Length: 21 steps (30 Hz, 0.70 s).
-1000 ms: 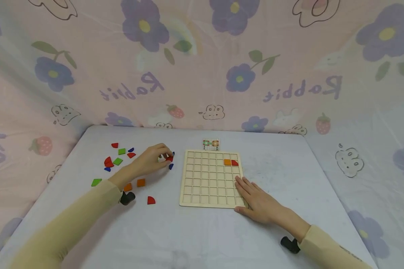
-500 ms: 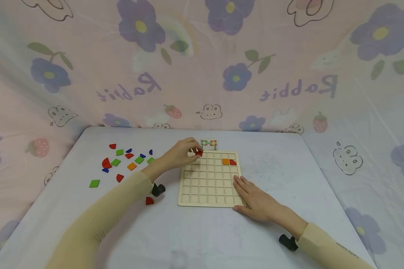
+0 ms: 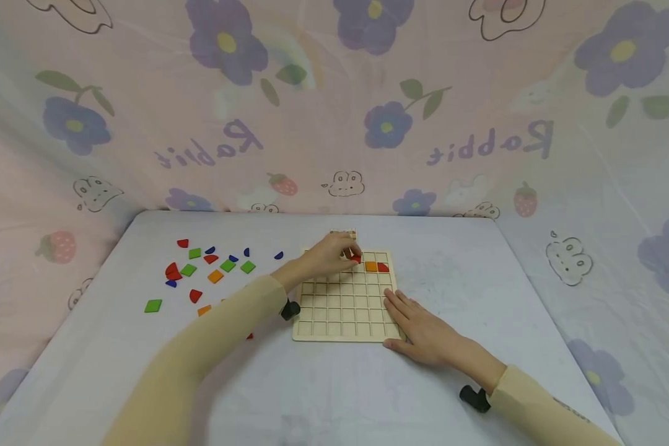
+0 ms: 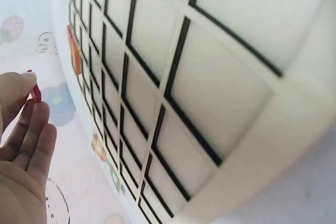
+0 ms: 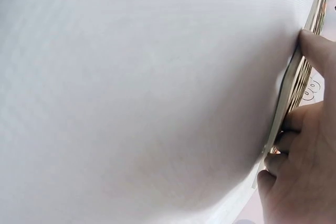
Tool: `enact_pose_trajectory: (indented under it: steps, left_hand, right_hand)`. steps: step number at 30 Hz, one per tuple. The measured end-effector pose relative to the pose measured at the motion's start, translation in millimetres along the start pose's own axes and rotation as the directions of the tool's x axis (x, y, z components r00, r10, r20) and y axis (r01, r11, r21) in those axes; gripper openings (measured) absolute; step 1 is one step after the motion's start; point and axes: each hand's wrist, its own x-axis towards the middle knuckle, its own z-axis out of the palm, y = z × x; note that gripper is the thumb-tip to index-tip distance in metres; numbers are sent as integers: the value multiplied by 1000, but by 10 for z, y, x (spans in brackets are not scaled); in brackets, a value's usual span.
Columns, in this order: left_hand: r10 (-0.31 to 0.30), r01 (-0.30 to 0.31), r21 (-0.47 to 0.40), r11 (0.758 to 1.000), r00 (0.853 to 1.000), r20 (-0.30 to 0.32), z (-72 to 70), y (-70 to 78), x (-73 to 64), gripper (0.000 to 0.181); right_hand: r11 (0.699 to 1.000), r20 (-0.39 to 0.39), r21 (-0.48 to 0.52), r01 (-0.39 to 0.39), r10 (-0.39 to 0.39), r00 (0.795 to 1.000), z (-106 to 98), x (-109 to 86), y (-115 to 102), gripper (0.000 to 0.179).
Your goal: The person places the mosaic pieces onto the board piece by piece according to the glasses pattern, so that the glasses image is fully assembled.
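Between thumb and fingertips my left hand (image 3: pixel 330 255) pinches a small red piece (image 4: pixel 35 91), held over the upper part of a wooden grid board (image 3: pixel 342 310). Just right of that piece, an orange square (image 3: pixel 371 266) and a red quarter-circle (image 3: pixel 383 267) sit side by side in the board's cells. My right hand (image 3: pixel 424 328) rests with straight fingers on the board's right edge; in the right wrist view its fingers and thumb touch the board's rim (image 5: pixel 286 95). A small pattern card (image 3: pixel 342 231) behind the board is partly covered by my left hand.
Loose pieces lie on the white table left of the board: green diamonds (image 3: pixel 153 306), red quarter-circles (image 3: pixel 196 296), orange squares (image 3: pixel 215 276) and blue half-rounds (image 3: pixel 279 255). My left sleeve (image 3: pixel 201 347) hides some of them. A patterned cloth (image 3: pixel 312 124) hangs behind the table.
My left hand has carried the red piece rightward from the loose pieces, across the board's upper left, to beside the orange square. My right hand has stayed on the board's edge.
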Motion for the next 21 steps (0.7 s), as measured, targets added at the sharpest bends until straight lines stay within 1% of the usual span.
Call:
enact_pose_trajectory:
  steps: [6, 12, 17, 21]
  left_hand:
    - [-48, 46, 27, 999, 996, 72, 81, -16, 87, 17]
    - [-114, 106, 67, 992, 985, 127, 121, -32, 146, 19]
    - [-128, 113, 104, 988, 980, 155, 143, -47, 172, 17]
    - [-139, 120, 117, 986, 976, 168, 140, -25, 182, 15]
  right_hand:
    - [1000, -5, -7, 14, -14, 1000, -6, 6, -3, 85]
    - [1000, -7, -6, 20, -20, 1000, -9, 17, 2, 85]
    - [1000, 7, -9, 11, -11, 1000, -12, 21, 0, 87]
    - [1000, 15, -8, 3, -3, 1000, -20, 19, 1, 87]
